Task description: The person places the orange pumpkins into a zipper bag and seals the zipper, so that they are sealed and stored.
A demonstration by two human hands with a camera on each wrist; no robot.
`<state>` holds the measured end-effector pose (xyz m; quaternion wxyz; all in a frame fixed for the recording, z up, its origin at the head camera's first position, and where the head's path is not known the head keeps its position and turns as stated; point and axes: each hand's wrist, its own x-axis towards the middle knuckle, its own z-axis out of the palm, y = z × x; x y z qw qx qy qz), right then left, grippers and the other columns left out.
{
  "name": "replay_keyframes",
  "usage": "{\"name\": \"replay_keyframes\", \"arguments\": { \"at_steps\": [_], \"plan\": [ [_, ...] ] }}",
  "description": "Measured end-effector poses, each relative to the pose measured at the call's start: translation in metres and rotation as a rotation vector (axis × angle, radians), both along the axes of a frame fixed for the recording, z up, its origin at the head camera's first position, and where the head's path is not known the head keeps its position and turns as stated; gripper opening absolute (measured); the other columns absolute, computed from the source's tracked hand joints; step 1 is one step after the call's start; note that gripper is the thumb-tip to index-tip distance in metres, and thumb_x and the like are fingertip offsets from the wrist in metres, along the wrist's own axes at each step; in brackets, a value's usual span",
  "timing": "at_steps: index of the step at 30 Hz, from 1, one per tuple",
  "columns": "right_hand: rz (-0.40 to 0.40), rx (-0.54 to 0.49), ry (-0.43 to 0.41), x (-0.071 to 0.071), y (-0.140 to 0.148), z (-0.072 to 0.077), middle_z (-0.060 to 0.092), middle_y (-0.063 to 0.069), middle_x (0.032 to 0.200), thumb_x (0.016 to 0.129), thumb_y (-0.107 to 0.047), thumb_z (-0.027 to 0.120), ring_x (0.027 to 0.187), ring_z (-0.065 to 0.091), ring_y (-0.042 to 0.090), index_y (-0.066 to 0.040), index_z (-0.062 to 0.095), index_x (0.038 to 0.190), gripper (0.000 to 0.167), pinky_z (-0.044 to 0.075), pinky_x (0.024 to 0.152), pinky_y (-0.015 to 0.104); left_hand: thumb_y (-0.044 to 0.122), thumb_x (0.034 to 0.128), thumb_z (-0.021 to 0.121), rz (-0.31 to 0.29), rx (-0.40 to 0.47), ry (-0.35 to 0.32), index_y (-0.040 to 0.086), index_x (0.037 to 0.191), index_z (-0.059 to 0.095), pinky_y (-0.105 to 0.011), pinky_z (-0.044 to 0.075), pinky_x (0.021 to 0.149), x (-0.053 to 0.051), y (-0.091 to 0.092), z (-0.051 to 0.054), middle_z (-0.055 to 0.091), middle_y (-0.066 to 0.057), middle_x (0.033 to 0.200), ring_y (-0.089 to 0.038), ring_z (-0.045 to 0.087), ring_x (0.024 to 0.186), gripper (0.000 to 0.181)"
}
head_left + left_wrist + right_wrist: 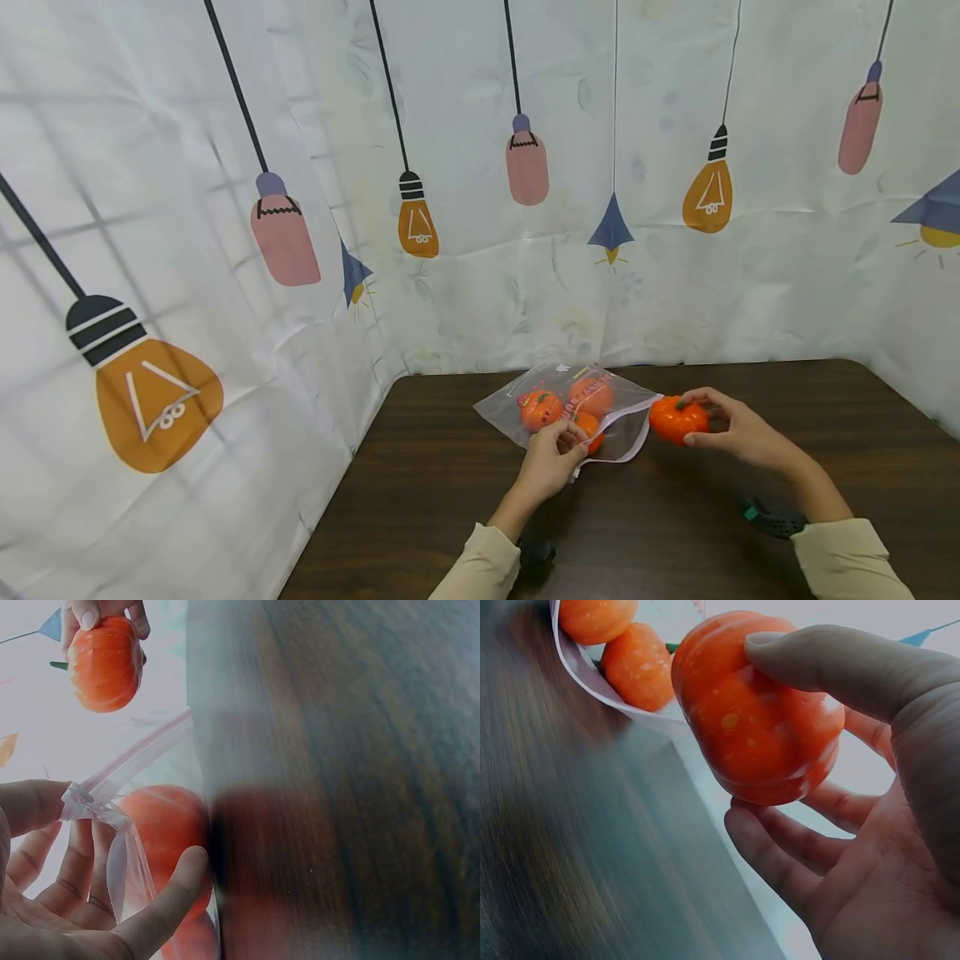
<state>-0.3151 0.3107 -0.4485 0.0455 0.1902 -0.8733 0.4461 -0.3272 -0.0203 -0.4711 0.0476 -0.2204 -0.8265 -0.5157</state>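
A clear zip bag (497,410) with a pink-white edge lies on the table, its mouth parted towards the right. Several orange pumpkins (540,409) are inside it. My left hand (550,463) pinches the bag's near edge by the zip; in the left wrist view the slider sits at the fingers (30,806) and one finger lies against a bagged pumpkin (166,825). Just right of the mouth, my right hand (738,429) holds another orange pumpkin (672,419) with a green stem, thumb on one side and fingers on the other in the right wrist view.
The dark wooden table (420,492) reaches back to a white curtain (465,308) printed with hanging lamps. A black band with a green part (772,521) is by my right wrist, and a dark object (536,555) is by my left sleeve.
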Motion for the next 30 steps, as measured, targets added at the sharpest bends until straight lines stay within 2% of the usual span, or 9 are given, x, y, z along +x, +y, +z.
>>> {"name": "replay_keyframes", "arguments": {
  "at_steps": [3,6,13,26,30],
  "plan": [
    [0.039,-0.008,0.011,0.000,-0.003,-0.001,0.060,0.020,0.125,0.092,-0.016,0.075,0.100,0.061,0.005,-0.007,0.053,0.132,0.047,0.056,0.081,0.025,0.008,0.0909,0.073,0.001,0.000,0.001,0.012,0.092,0.070,-0.017,0.047,0.064,0.000,0.000,0.000,0.066,-0.003,0.081,0.000,0.053,0.068,0.006],
    [0.085,-0.036,0.001,-0.001,-0.006,-0.003,0.057,0.022,0.127,0.093,-0.014,0.074,0.100,0.060,0.002,-0.006,0.053,0.132,0.046,0.056,0.082,0.025,0.008,0.0916,0.073,-0.001,0.002,-0.003,0.013,0.091,0.069,-0.017,0.047,0.064,-0.001,0.000,0.000,0.066,-0.003,0.082,-0.001,0.054,0.068,0.007],
    [0.176,-0.091,-0.036,-0.004,-0.016,-0.007,0.052,0.026,0.132,0.093,-0.010,0.073,0.101,0.062,0.006,-0.004,0.052,0.131,0.044,0.057,0.083,0.025,0.009,0.0924,0.072,0.005,0.002,-0.015,0.015,0.091,0.069,-0.017,0.048,0.062,0.000,0.000,-0.001,0.065,-0.001,0.081,-0.001,0.054,0.067,0.007],
    [0.221,-0.088,-0.074,-0.005,-0.029,-0.011,0.051,0.027,0.134,0.092,-0.012,0.074,0.104,0.062,0.011,-0.004,0.051,0.131,0.046,0.058,0.082,0.027,0.008,0.0916,0.073,0.002,0.004,-0.018,0.012,0.093,0.070,-0.018,0.047,0.063,-0.001,0.001,-0.002,0.065,-0.003,0.081,-0.003,0.053,0.068,0.005],
    [0.239,-0.081,-0.063,-0.005,-0.034,-0.012,0.051,0.027,0.134,0.092,-0.012,0.075,0.104,0.061,0.011,-0.004,0.051,0.131,0.046,0.057,0.082,0.026,0.008,0.0917,0.073,0.004,0.003,-0.019,0.013,0.091,0.069,-0.018,0.047,0.063,-0.001,0.001,-0.002,0.064,-0.001,0.081,-0.002,0.053,0.068,0.006]
  ]
}}
